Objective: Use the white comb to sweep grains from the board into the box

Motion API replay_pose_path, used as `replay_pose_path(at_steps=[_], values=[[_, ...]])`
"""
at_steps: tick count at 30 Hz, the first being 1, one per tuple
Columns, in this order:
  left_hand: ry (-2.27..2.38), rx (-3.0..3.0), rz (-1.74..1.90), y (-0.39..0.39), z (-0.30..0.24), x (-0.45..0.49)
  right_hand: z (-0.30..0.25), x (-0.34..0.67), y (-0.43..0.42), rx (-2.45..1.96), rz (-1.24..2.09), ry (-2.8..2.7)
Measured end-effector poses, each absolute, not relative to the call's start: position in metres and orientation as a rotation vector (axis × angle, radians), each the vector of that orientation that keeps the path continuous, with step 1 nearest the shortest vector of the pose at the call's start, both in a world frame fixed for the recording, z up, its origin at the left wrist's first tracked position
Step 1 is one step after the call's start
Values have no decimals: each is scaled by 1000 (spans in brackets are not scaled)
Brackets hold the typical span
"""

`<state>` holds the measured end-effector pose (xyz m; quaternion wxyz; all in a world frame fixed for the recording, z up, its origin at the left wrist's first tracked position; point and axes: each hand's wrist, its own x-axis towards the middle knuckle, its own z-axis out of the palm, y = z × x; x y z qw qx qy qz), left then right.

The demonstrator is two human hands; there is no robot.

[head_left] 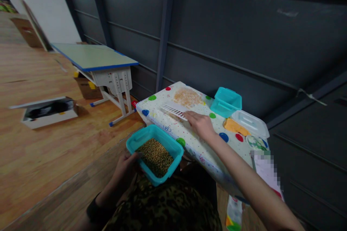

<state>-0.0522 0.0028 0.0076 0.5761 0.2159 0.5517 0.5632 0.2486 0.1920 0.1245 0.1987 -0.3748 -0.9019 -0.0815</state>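
My left hand [129, 164] grips the near-left rim of a teal plastic container [160, 133], held off the front edge of the table [159, 110]. Inside lies a heap of round yellowish-green beans [155, 156]. Over the tabletop, my right hand [202, 124] is closed on a white slotted turner [173, 110], its slotted blade pointing left and held low. Some pale grains show beneath the blade; whether it touches them I cannot tell. Behind it, a spread of pale tan grains [187, 96] covers part of the dotted cloth.
At the table's right stand a second teal container [227, 101], a clear lid [252, 124], an orange cloth [235, 127] and a small round dish [256, 143]. A dark panelled wall [217, 43] runs behind. To the left are a green-topped desk [94, 56] and a white box [51, 113].
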Motion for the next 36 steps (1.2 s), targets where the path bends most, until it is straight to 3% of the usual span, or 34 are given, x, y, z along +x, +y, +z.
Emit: replay_pose_path(at_steps=[5,13,16,22,25,36], values=[[1276,511,1340,2,11,-49,106,252,173,-921,-680,-2759],[1194,541,1296,-4,19,-51,98,298,144,-884,-698,-2704],[1172,560,1272,-6,23,-54,94,313,139,-944,-532,-2500],[1172,608,1282,-2,6,-55,105,285,180,-1262,148,-1741],[1208,578,1333,3,-10,-52,112,260,202,-1244,418,-1637],[1215,593,1335,5,-18,-49,124,243,208,-1186,681,-1797]])
